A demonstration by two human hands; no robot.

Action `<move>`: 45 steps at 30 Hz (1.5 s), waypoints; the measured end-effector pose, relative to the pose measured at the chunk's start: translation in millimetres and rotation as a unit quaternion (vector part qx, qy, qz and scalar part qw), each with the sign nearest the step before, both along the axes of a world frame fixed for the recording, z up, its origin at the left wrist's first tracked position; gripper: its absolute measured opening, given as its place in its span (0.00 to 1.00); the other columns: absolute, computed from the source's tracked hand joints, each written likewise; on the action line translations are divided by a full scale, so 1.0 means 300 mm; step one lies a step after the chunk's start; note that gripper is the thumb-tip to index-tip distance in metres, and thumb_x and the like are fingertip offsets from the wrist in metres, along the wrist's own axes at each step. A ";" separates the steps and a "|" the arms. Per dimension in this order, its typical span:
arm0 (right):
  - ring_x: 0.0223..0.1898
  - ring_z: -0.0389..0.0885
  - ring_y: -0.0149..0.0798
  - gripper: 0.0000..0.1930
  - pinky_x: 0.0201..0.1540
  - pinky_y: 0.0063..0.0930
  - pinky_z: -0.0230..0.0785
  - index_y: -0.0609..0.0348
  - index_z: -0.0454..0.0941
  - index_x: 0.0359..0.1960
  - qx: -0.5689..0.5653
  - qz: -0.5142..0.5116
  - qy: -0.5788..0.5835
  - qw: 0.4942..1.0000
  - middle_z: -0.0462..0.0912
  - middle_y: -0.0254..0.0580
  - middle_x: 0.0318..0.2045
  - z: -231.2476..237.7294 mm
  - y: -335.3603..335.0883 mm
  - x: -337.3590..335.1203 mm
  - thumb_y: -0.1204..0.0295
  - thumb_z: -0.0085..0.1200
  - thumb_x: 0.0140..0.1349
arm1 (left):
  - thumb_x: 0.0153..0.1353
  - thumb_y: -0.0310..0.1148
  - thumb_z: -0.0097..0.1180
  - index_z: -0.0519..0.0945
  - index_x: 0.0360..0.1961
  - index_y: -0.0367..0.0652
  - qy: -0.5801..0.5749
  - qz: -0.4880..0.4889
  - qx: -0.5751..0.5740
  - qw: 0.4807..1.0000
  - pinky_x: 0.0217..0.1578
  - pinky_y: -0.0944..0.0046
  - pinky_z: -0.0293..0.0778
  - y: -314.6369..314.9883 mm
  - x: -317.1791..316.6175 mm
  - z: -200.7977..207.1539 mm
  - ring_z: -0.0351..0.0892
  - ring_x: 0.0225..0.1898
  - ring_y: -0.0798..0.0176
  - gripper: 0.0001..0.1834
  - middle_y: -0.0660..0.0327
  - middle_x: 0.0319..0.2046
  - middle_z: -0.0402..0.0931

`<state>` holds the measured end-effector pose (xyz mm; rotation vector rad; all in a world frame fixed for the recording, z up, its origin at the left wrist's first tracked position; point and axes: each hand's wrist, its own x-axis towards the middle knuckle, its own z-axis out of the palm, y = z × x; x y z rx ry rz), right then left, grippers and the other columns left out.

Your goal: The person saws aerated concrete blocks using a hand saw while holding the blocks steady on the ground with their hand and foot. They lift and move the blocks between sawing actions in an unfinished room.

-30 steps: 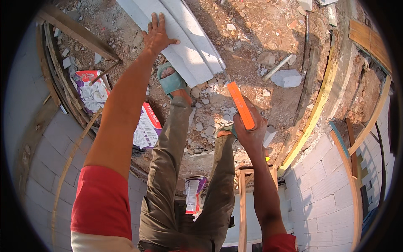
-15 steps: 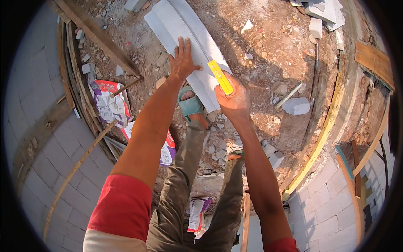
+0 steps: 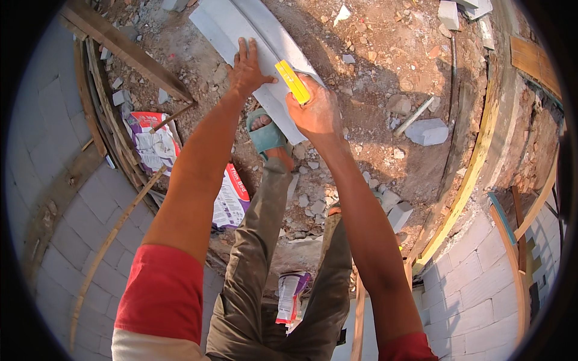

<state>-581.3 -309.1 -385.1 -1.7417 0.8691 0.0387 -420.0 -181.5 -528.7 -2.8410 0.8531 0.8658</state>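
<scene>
A long pale grey lightweight block (image 3: 280,99) lies slantwise on the rubble at the top middle, with a dark lengthwise line along its top. My left hand (image 3: 247,71) rests flat on its left part, fingers stretched and thumb apart, holding nothing. Closed round the yellow handle of a handsaw (image 3: 293,82), my right hand (image 3: 316,111) is at the block's near right edge. The thin blade, seen edge-on, runs away from me along that line; its depth in the block is hidden. My left foot, in a green sandal (image 3: 265,133), stands beside the block's near end.
Torn printed bags (image 3: 153,141) lie at the left near wooden beams (image 3: 129,51). Block walls rise on both sides. A yellowish timber (image 3: 466,195) edges the right. Broken block pieces (image 3: 426,132) and stones are scattered over the dirt ground.
My right hand has pushed the saw handle a little forward along the block. My left hand stays pressed on the block. The whole view has shifted slightly.
</scene>
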 end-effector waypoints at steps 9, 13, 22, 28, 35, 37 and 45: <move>0.30 0.83 0.55 0.23 0.36 0.39 0.75 0.56 0.74 0.59 0.043 0.029 0.051 0.997 0.82 0.52 0.29 0.056 0.042 -0.468 0.75 0.55 0.59 | 0.30 0.64 0.77 0.45 0.77 0.51 -0.027 -0.036 -0.020 0.999 0.62 0.26 0.58 0.026 0.013 -0.040 0.54 0.72 0.39 0.76 0.50 0.77 0.36; 0.37 0.85 0.56 0.28 0.39 0.37 0.78 0.58 0.71 0.62 0.047 0.065 0.090 0.993 0.85 0.54 0.41 0.219 0.027 -0.809 0.78 0.57 0.56 | 0.31 0.65 0.76 0.46 0.76 0.49 -0.042 -0.042 -0.027 0.998 0.61 0.25 0.58 0.034 0.019 -0.026 0.58 0.70 0.36 0.75 0.47 0.76 0.39; 0.31 0.86 0.46 0.26 0.33 0.31 0.76 0.63 0.74 0.59 0.079 0.026 0.234 0.969 0.85 0.54 0.39 0.548 0.031 -1.198 0.84 0.53 0.55 | 0.32 0.66 0.76 0.45 0.77 0.52 -0.045 -0.043 -0.036 0.997 0.61 0.25 0.59 0.054 0.025 -0.072 0.57 0.70 0.38 0.75 0.50 0.77 0.39; 0.27 0.84 0.46 0.26 0.31 0.32 0.76 0.63 0.76 0.58 0.006 0.041 0.264 0.964 0.84 0.53 0.35 0.729 0.038 -1.307 0.82 0.53 0.54 | 0.33 0.68 0.74 0.46 0.76 0.50 -0.071 -0.066 -0.063 0.993 0.59 0.25 0.61 0.062 0.029 -0.094 0.63 0.67 0.34 0.73 0.45 0.75 0.41; 0.22 0.81 0.43 0.24 0.28 0.32 0.73 0.64 0.77 0.56 -0.018 0.041 0.272 0.961 0.84 0.53 0.33 0.786 -0.019 -1.134 0.82 0.52 0.54 | 0.34 0.63 0.76 0.46 0.76 0.52 -0.044 -0.045 -0.045 0.997 0.59 0.24 0.59 0.047 0.018 -0.060 0.61 0.68 0.34 0.72 0.47 0.76 0.39; 0.20 0.77 0.40 0.23 0.26 0.30 0.71 0.64 0.77 0.55 -0.041 0.033 0.206 0.977 0.82 0.49 0.28 0.668 -0.017 -1.020 0.82 0.52 0.55 | 0.34 0.65 0.76 0.44 0.77 0.53 -0.029 -0.036 -0.003 0.999 0.61 0.26 0.59 0.029 0.015 -0.037 0.59 0.70 0.37 0.74 0.50 0.77 0.37; 0.20 0.79 0.37 0.23 0.28 0.29 0.72 0.60 0.77 0.56 -0.008 -0.020 0.105 0.994 0.81 0.46 0.24 0.342 0.022 -0.615 0.79 0.56 0.55 | 0.34 0.60 0.78 0.42 0.77 0.52 -0.002 -0.018 -0.006 1.000 0.63 0.25 0.55 0.016 0.008 -0.002 0.55 0.71 0.36 0.75 0.49 0.77 0.35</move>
